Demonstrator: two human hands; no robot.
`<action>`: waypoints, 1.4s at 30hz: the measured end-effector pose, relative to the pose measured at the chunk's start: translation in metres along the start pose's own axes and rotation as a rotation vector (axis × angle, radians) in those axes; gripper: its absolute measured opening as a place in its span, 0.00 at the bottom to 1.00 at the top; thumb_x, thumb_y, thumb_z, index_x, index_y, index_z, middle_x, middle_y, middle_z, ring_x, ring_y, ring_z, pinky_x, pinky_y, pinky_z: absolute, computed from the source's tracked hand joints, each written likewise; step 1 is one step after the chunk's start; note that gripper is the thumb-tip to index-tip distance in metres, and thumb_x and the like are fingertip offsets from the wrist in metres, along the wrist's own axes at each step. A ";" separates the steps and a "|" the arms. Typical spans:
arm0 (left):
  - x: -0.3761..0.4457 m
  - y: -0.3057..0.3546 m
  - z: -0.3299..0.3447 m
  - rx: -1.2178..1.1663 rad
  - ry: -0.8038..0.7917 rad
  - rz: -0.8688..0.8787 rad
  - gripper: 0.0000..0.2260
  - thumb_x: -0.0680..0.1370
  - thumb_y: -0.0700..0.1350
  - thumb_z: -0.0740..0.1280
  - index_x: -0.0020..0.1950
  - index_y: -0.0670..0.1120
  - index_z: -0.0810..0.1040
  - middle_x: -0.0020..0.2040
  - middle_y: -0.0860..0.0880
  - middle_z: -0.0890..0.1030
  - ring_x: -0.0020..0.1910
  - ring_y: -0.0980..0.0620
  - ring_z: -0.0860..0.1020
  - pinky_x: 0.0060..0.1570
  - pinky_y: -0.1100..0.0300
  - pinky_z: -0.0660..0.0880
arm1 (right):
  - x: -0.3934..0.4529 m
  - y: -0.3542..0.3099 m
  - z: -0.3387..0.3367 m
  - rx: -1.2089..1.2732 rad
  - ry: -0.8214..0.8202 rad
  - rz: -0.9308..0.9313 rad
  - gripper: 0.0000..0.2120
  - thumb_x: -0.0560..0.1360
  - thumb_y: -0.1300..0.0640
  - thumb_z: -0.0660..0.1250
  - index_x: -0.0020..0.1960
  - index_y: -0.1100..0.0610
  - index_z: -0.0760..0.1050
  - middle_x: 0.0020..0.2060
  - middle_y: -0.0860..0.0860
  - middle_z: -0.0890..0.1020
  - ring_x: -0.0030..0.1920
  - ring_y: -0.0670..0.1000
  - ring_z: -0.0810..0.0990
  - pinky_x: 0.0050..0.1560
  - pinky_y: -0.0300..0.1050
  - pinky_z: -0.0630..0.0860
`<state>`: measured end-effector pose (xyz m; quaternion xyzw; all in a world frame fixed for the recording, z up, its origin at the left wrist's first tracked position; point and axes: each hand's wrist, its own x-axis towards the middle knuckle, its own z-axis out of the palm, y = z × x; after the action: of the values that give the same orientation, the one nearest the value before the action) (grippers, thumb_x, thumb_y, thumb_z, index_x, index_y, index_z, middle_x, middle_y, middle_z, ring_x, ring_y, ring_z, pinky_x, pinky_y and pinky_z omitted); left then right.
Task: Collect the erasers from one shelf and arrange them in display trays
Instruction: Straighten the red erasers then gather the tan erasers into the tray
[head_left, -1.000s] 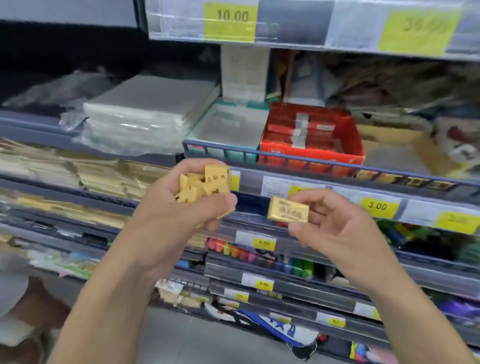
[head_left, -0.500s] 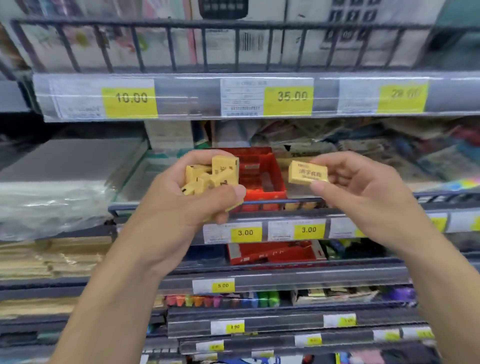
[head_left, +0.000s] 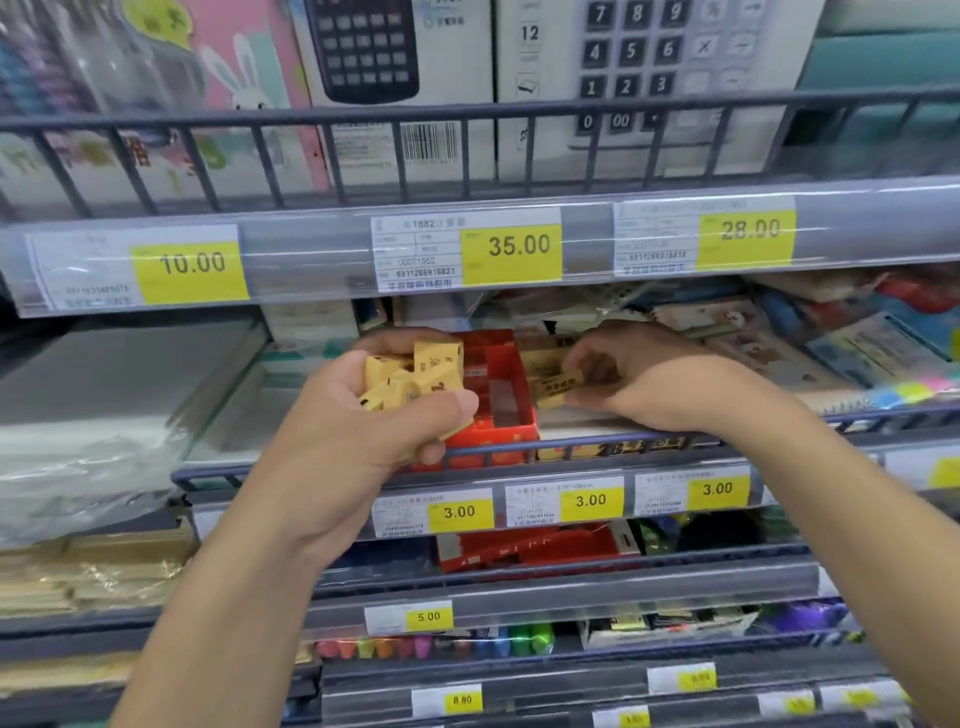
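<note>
Left hand (head_left: 363, 421) grips erasers (head_left: 415, 376); right hand (head_left: 644, 384) pinches eraser (head_left: 558, 387) beside red tray (head_left: 498, 415).

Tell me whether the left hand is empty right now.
No: the left hand grips a bunch of yellow erasers in front of the red tray, while the right hand pinches a single eraser.

Yellow price tags on the upper shelf rail (head_left: 311, 249) read 10.00 (head_left: 191, 264), 35.00 (head_left: 518, 245) and 28.00 (head_left: 749, 229). The rail below carries three tags marked 3.00 (head_left: 459, 512), and a lower one reads 5.00 (head_left: 428, 617). Calculator boxes above show keypad digits (head_left: 628, 67).
</note>
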<state>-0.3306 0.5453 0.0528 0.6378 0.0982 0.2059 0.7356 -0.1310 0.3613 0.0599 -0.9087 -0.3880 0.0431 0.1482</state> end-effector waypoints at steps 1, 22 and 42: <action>0.000 0.000 0.000 0.003 0.008 -0.005 0.19 0.58 0.44 0.84 0.46 0.53 0.86 0.41 0.48 0.86 0.35 0.53 0.81 0.32 0.63 0.78 | 0.003 -0.001 0.001 0.005 -0.017 -0.004 0.15 0.75 0.42 0.72 0.59 0.43 0.77 0.52 0.42 0.79 0.53 0.48 0.78 0.55 0.42 0.74; 0.000 -0.002 0.008 0.101 -0.068 -0.046 0.17 0.59 0.49 0.83 0.44 0.54 0.86 0.40 0.47 0.84 0.34 0.49 0.78 0.35 0.62 0.78 | -0.020 -0.027 -0.006 0.548 0.241 -0.116 0.07 0.73 0.42 0.71 0.48 0.42 0.83 0.38 0.42 0.85 0.40 0.41 0.82 0.43 0.33 0.77; 0.001 0.000 0.008 -0.020 -0.015 -0.004 0.14 0.62 0.41 0.83 0.43 0.52 0.86 0.43 0.46 0.84 0.34 0.49 0.78 0.31 0.61 0.76 | -0.032 -0.048 0.010 1.290 0.192 -0.204 0.08 0.82 0.63 0.63 0.55 0.60 0.81 0.42 0.61 0.86 0.44 0.65 0.86 0.45 0.58 0.84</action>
<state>-0.3267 0.5385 0.0544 0.6319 0.0919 0.2004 0.7430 -0.1884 0.3719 0.0638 -0.5961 -0.3533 0.1716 0.7003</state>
